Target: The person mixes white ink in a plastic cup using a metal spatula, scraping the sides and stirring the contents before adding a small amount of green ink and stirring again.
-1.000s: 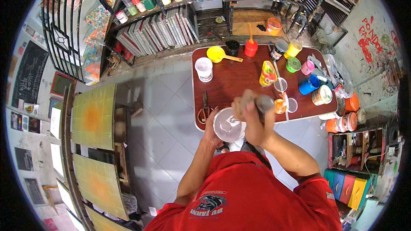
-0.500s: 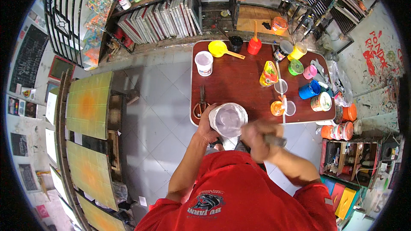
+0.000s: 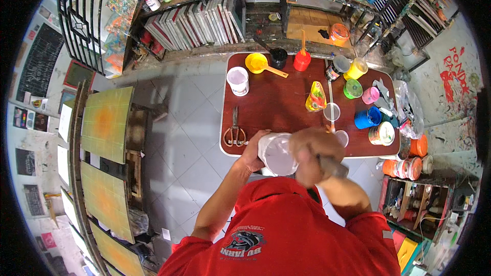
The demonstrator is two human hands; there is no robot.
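My left hand grips the left side of a white plastic tub at the near table edge. The tub is tilted, and pale lilac-grey paint shows inside it. Above the tub's right rim, my right hand is closed around a tool with a dull grey handle; its working end is hidden and the hand is slightly blurred. Left of the tub lie scissors with brownish loops. Farther back stands another white tub of pale paint.
The red-brown table carries a yellow pot, a red pot, a yellow pouch and a blue pot. Greenish-yellow panels line the left. Upright frames fill a shelf behind.
My right hand has moved slightly right and up, over the tub's rim. The tub has shifted a little right and nearer, with my left hand still on it. The view has shifted slightly.
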